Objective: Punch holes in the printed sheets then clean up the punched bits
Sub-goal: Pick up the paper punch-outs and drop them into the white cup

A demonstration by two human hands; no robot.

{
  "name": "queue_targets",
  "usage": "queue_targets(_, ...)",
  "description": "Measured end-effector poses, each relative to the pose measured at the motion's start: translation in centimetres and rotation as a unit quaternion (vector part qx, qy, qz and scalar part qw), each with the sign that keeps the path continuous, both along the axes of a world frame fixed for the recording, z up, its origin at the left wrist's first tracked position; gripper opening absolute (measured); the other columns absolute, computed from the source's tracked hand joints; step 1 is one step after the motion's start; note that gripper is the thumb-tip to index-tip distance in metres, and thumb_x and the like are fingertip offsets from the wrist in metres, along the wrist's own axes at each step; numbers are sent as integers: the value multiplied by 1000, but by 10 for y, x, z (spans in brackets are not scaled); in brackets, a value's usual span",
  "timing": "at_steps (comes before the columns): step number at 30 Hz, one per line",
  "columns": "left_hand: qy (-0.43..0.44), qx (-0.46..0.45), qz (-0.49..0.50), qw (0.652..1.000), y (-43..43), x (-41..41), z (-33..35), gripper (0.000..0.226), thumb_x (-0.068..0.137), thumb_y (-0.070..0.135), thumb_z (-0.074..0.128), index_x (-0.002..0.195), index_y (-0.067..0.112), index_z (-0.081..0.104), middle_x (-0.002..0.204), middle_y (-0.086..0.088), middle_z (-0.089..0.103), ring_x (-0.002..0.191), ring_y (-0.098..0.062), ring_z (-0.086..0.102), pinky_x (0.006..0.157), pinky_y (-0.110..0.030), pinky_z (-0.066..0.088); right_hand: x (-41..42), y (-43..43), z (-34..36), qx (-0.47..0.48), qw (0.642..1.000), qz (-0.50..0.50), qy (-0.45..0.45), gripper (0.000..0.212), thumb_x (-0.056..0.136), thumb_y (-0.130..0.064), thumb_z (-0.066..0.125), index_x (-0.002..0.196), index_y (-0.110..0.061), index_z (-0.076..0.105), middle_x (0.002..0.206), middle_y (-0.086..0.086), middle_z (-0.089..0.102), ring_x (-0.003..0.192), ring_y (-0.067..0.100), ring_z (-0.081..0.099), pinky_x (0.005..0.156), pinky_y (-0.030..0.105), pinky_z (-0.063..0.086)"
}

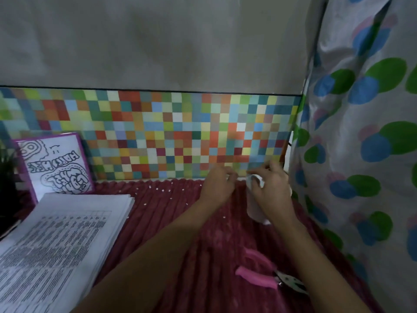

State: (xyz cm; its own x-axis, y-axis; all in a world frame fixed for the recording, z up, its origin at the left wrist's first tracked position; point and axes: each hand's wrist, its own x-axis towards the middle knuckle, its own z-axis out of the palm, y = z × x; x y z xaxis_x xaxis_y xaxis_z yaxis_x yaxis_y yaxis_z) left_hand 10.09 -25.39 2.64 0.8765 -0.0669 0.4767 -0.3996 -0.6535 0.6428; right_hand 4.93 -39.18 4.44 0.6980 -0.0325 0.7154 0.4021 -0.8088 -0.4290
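Observation:
A thick stack of printed sheets [58, 240] lies at the left on a dark red ribbed cloth [171, 222]. Small white punched bits [162, 189] are scattered on the cloth near the back wall. A pink-handled hole punch [259, 276] lies on the cloth at the lower right. My right hand [270, 190] grips a white crumpled piece of paper or bag [255, 211] near the back right corner. My left hand [217, 184] is beside it with fingers curled at the cloth's back edge; what it pinches is not visible.
A colourful checkered panel [158, 136] runs along the back. A purple-framed doodle card [56, 163] leans against the panel at the left, next to a dark plant [6, 177]. A spotted curtain [361, 132] hangs on the right.

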Motion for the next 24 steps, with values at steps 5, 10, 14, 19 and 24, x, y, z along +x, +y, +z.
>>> queue_targets(5,106,55,148,982,82,2,-33,18,90,9,55,96,-1,69,100,-19,70,97,-34,64,85,-37,48,20,39,-41,-64,957,95,268,14,76,-5,59,66,-9,69,68,4,67,61,16,60,65,34,54)
queue_targets(10,151,69,130,978,111,-2,-52,20,82,17,73,96,3,71,94,-12,72,86,-23,64,79,-28,46,30,39,-75,-27,945,53,320,7,74,-13,75,76,-7,78,72,6,73,67,20,68,67,35,55)
queue_targets(14,142,40,113,983,115,-1,-61,15,79,21,78,86,8,73,86,-4,72,78,-14,63,73,-23,46,29,40,-78,0,946,44,322,7,74,-8,78,81,-9,80,78,5,75,70,15,67,75,32,56)
queue_targets(19,135,44,94,985,119,-4,-65,11,80,25,77,83,15,75,85,5,70,80,-9,62,77,-23,47,27,40,-88,-43,963,17,265,12,83,-6,68,82,-9,80,87,4,73,77,14,64,70,19,46)
queue_targets(24,83,146,116,979,112,-6,-66,11,89,19,62,84,14,71,94,0,68,86,-19,64,79,-30,50,20,46,-77,-76,970,28,230,17,88,-10,59,81,-6,74,91,6,68,76,16,61,74,32,52)
